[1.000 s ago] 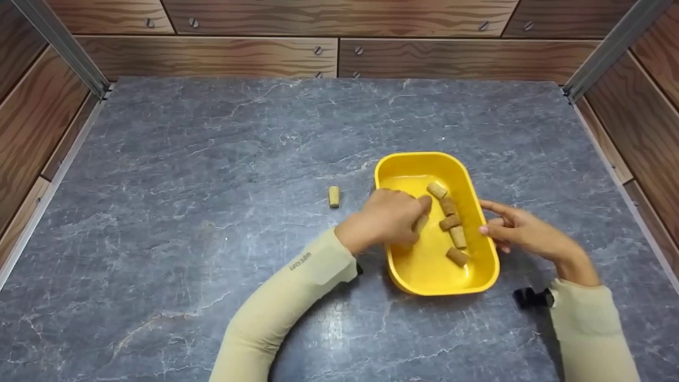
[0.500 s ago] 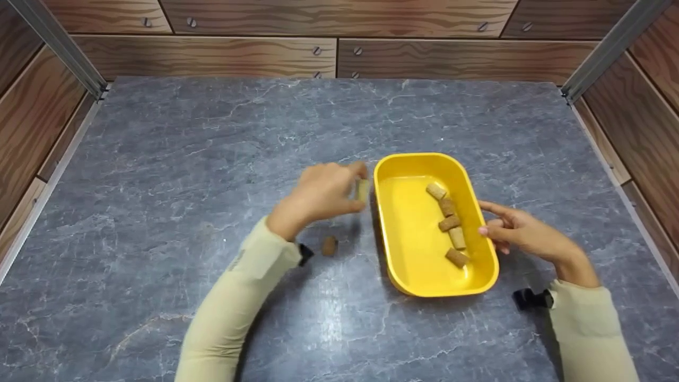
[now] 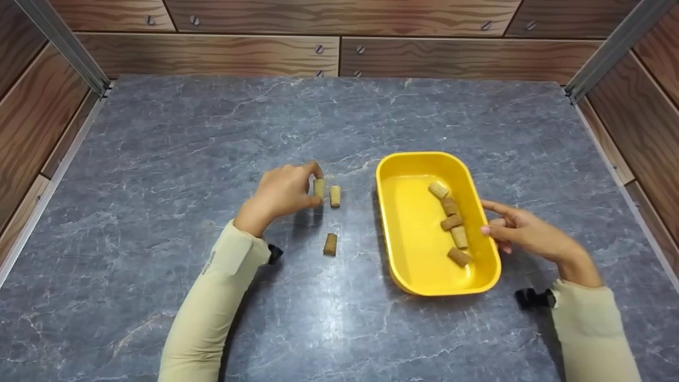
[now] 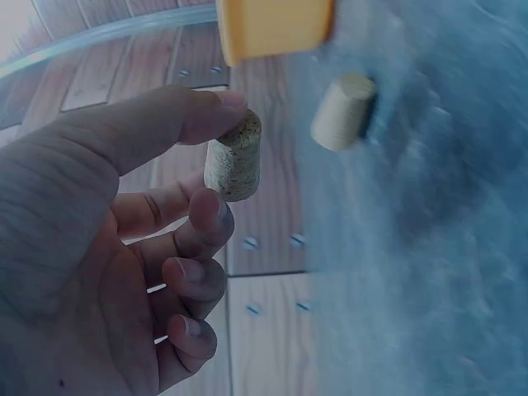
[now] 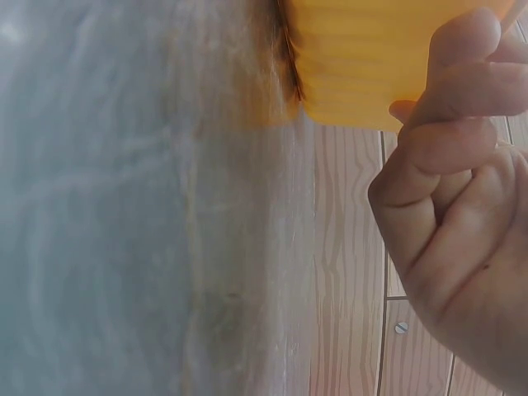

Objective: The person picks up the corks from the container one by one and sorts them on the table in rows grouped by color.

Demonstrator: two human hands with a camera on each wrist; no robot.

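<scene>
My left hand [image 3: 284, 193] pinches a pale cork [image 4: 234, 161] between thumb and fingertips, with the other fingers bent below it. Just right of that cork, a second pale cork [image 3: 335, 196] stands on the table. A brown cork [image 3: 330, 244] is nearer the front. At the right side of the yellow tub [image 3: 384, 233], my right hand [image 3: 530, 233] holds the rim, its thumb tip on the edge and its fingers against the outer wall. Inside the tub, several brown and pale corks [image 3: 459, 237] lie in a crooked row along the right.
Wood-patterned panels [image 3: 212, 55] wall the back and sides of the grey marbled table [image 3: 212, 132]. Metal posts [image 3: 69, 50] rise at the far corners. The tub's walls stand between its corks and those on the table.
My left hand has come out of the tub with a pale cork and moved left, past the standing pale cork. My right hand and the tub have stayed in place.
</scene>
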